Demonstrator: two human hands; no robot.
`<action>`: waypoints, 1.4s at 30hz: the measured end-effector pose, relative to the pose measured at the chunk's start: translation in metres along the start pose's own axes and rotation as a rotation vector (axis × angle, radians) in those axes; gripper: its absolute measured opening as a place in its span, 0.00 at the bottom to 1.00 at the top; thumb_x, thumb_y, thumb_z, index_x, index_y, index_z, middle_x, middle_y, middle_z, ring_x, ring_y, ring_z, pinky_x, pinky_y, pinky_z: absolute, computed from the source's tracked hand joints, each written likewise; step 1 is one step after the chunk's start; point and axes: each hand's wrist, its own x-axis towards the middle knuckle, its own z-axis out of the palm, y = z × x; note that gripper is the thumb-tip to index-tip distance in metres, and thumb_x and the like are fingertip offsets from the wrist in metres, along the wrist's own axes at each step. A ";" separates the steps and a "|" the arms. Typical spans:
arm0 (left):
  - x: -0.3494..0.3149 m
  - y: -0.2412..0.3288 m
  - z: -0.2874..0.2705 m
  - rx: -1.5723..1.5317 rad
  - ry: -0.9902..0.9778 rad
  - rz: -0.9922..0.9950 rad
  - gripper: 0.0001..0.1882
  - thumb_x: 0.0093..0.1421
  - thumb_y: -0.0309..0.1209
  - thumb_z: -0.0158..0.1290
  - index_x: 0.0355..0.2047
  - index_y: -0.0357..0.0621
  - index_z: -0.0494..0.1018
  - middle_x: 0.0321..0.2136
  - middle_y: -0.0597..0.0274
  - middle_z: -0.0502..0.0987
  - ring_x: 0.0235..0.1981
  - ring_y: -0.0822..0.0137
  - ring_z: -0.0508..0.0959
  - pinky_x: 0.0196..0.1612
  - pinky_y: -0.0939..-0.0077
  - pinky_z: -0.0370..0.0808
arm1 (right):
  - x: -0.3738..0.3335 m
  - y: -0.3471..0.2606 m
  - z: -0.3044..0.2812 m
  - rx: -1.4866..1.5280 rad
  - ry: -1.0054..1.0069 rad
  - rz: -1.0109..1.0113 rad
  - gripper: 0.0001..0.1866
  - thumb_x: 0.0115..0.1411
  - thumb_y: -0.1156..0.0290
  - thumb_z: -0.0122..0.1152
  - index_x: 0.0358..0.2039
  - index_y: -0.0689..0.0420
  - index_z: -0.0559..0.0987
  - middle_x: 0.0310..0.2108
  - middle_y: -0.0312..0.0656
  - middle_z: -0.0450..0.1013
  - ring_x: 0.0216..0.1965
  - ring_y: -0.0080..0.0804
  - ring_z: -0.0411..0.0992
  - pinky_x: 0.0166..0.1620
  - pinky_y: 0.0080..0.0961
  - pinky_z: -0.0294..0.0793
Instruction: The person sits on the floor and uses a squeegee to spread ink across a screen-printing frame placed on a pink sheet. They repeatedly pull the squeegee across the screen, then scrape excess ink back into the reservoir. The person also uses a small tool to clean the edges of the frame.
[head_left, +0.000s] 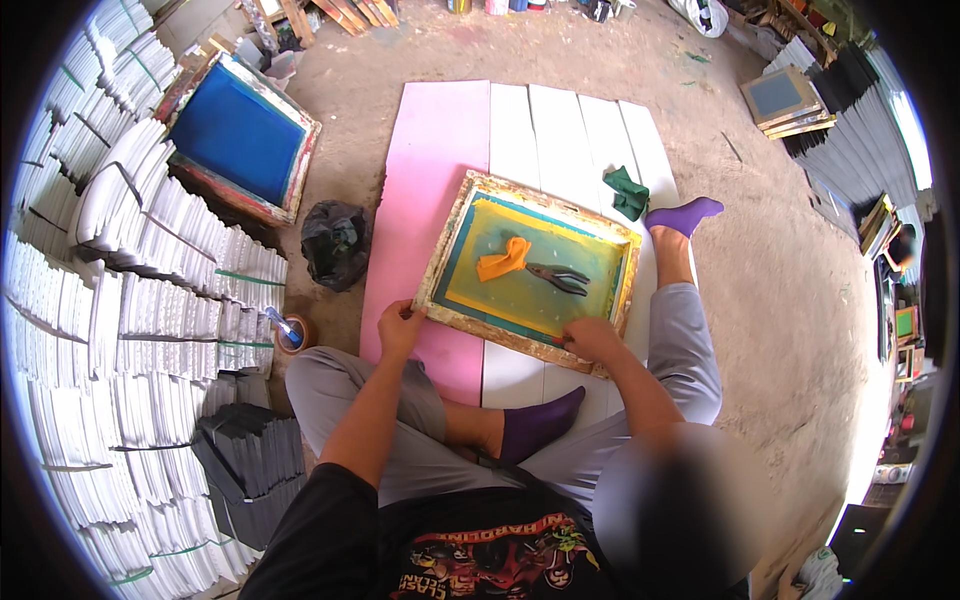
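A screen printing frame (540,355) with chipped, paint-stained wooden sides lies tilted across the boards in front of me. Its mesh is yellow-green with a teal border. At the frame's near left corner, my left hand (402,328) is closed on the wood. My right hand (594,340) rests at the near side, right of the middle, its fingers curled together at the inner edge; what they pinch is hidden. On the mesh lie a crumpled orange cloth (503,260) and, touching or close to it, dark-handled pliers (558,279).
Pink (430,150) and white boards (510,130) lie under the frame, with a green cloth (627,192) near my foot. At left are a black plastic bag (336,245), a tape roll (293,334), a blue screen (240,130) and stacked white sheets (150,300).
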 end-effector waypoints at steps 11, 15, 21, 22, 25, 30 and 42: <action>0.000 -0.003 -0.005 -0.003 -0.001 -0.059 0.17 0.58 0.33 0.69 0.43 0.33 0.84 0.32 0.54 0.86 0.32 0.67 0.84 0.41 0.70 0.80 | -0.003 0.010 -0.014 1.290 0.097 0.060 0.09 0.72 0.68 0.57 0.48 0.59 0.78 0.33 0.37 0.78 0.28 0.25 0.78 0.31 0.24 0.77; -0.011 0.004 -0.003 -0.020 0.013 -0.105 0.18 0.59 0.36 0.68 0.43 0.33 0.84 0.32 0.53 0.87 0.32 0.65 0.85 0.41 0.68 0.80 | -0.011 -0.027 -0.028 1.558 0.132 0.051 0.12 0.75 0.65 0.55 0.52 0.57 0.76 0.37 0.36 0.77 0.27 0.24 0.75 0.30 0.23 0.76; -0.017 0.008 0.011 -0.012 0.039 -0.146 0.19 0.60 0.40 0.67 0.41 0.33 0.85 0.31 0.52 0.86 0.32 0.61 0.85 0.41 0.66 0.80 | -0.014 -0.079 -0.012 1.485 0.214 0.084 0.17 0.74 0.62 0.57 0.56 0.58 0.75 0.34 0.37 0.76 0.25 0.20 0.71 0.26 0.20 0.70; -0.018 0.004 0.012 -0.009 0.033 -0.135 0.20 0.60 0.40 0.67 0.41 0.34 0.85 0.30 0.51 0.86 0.32 0.60 0.86 0.41 0.65 0.80 | -0.020 -0.100 -0.014 1.410 0.246 0.097 0.17 0.73 0.61 0.58 0.57 0.58 0.75 0.33 0.37 0.76 0.25 0.20 0.71 0.25 0.20 0.69; -0.020 -0.003 0.015 -0.056 0.048 -0.068 0.19 0.60 0.41 0.66 0.41 0.35 0.85 0.31 0.50 0.86 0.32 0.57 0.86 0.41 0.64 0.80 | -0.023 -0.139 -0.006 1.350 0.292 0.078 0.20 0.71 0.60 0.62 0.58 0.57 0.74 0.30 0.36 0.74 0.21 0.17 0.67 0.21 0.17 0.63; -0.023 -0.005 0.016 -0.034 0.025 -0.099 0.19 0.59 0.40 0.66 0.44 0.39 0.85 0.32 0.48 0.86 0.34 0.54 0.86 0.42 0.61 0.80 | -0.025 -0.184 -0.006 1.286 0.261 0.076 0.19 0.72 0.61 0.62 0.58 0.56 0.74 0.29 0.36 0.73 0.20 0.16 0.66 0.20 0.16 0.62; -0.028 -0.005 0.007 -0.043 0.018 -0.134 0.18 0.60 0.42 0.65 0.46 0.46 0.86 0.33 0.49 0.87 0.35 0.56 0.87 0.44 0.63 0.80 | -0.023 -0.200 0.007 1.286 0.280 -0.070 0.21 0.68 0.67 0.66 0.58 0.59 0.74 0.31 0.36 0.76 0.22 0.18 0.68 0.24 0.17 0.66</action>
